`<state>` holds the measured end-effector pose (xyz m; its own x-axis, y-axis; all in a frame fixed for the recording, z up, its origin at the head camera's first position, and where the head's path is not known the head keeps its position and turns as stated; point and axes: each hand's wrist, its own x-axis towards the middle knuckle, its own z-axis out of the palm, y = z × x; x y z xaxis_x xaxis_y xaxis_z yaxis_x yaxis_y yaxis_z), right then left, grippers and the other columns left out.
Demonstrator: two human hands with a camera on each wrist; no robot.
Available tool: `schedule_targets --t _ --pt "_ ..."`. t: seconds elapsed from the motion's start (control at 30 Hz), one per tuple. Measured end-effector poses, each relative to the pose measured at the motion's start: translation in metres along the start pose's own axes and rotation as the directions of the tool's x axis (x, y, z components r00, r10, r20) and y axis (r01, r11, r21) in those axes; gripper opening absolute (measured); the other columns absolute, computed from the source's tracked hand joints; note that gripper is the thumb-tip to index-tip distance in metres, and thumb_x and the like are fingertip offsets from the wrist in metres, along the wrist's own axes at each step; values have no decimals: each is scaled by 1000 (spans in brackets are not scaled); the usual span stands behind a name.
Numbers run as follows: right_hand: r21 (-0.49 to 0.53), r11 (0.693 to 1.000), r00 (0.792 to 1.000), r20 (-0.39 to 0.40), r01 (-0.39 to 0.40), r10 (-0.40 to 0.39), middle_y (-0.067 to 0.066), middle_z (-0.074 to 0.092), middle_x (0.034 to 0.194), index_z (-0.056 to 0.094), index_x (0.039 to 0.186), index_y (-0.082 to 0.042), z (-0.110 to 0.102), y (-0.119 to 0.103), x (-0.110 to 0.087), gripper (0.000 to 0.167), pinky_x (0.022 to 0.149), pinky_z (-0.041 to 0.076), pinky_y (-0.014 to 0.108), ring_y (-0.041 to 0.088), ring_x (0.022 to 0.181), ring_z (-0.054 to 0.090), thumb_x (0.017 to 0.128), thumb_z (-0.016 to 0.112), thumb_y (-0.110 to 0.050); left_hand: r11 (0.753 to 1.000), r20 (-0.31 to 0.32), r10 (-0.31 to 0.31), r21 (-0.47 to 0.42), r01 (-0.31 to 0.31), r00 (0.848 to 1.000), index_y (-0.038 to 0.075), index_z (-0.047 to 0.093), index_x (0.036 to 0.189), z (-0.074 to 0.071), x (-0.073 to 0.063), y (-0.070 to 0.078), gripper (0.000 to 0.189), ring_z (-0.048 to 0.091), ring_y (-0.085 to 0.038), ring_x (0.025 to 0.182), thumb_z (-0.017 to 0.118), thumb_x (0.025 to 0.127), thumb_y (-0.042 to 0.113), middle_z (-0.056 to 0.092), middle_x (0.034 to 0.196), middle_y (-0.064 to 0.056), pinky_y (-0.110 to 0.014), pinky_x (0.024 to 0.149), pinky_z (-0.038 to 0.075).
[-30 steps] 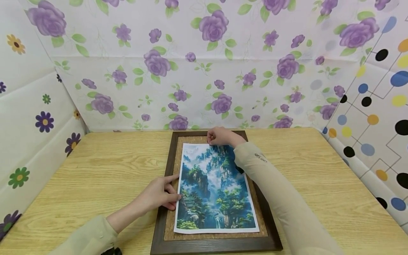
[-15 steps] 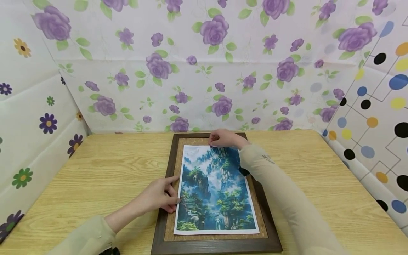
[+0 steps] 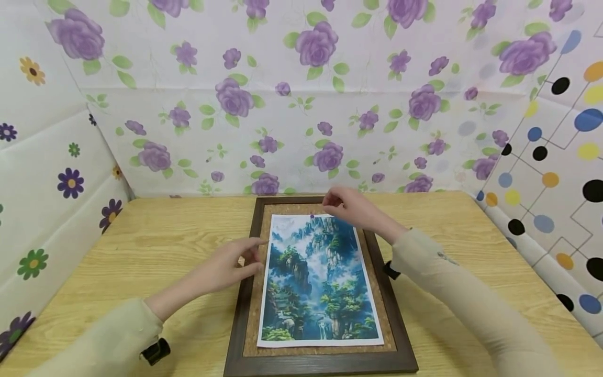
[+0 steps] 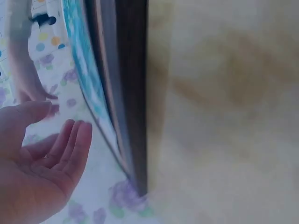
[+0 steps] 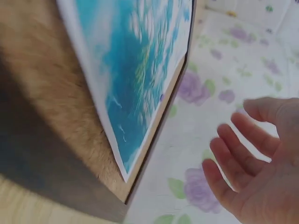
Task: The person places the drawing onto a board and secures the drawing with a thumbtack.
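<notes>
L hand [image 3: 231,264] & R hand [image 3: 350,207] both loose, fingers relaxed, empty – above dark wooden cork-backed frame [image 3: 245,319] w/ blue-green landscape print [image 3: 320,283].

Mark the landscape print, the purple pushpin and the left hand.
landscape print [image 3: 320,283]: head view, middle of the printed picture.
purple pushpin [image 3: 312,215]: head view, its head, at the print's top edge.
left hand [image 3: 231,267]: head view, back of the hand, over the frame's left side.

left hand [image 3: 237,264] open, right hand [image 3: 350,207] open
</notes>
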<state>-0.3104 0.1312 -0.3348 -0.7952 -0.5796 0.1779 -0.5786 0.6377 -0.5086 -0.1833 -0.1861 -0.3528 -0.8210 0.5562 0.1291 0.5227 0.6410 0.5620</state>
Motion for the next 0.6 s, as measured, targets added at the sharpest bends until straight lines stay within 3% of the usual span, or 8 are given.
schedule_targets --t 0.13,0.33,0.5,0.6 --pt "-61 997 996 -74 37 -42 8 66 121 66 120 -12 -7 -8 -25 25 101 51 47 26 116 61 101 58 -26 981 -79 116 166 -102 990 5 56 138 -13 4 2 46 60 -12 85 67 94 13 64 97 -1 -27 69 53" --pt "-214 969 977 -146 122 -155 8 58 140 59 137 -16 -20 -14 -54 39 107 45 53 30 131 53 100 60 -27 914 -121 245 361 -187 962 9 58 138 -28 8 3 49 62 -19 99 71 92 21 64 116 -7 -35 77 53" --pt "-381 909 954 -169 168 -247 11 53 146 54 143 -18 -25 -8 -75 50 109 41 56 33 135 48 96 65 -32 884 -64 238 429 -188 969 14 42 151 -31 5 2 66 47 -32 134 70 93 28 47 147 -12 -48 101 51" --pt "-469 867 950 -159 168 -270 11 48 151 53 144 -21 -26 -3 -86 59 112 37 59 35 139 43 92 68 -41 844 -19 230 502 -189 973 21 31 157 -31 1 1 76 33 -36 145 68 93 37 32 159 -12 -54 110 43"
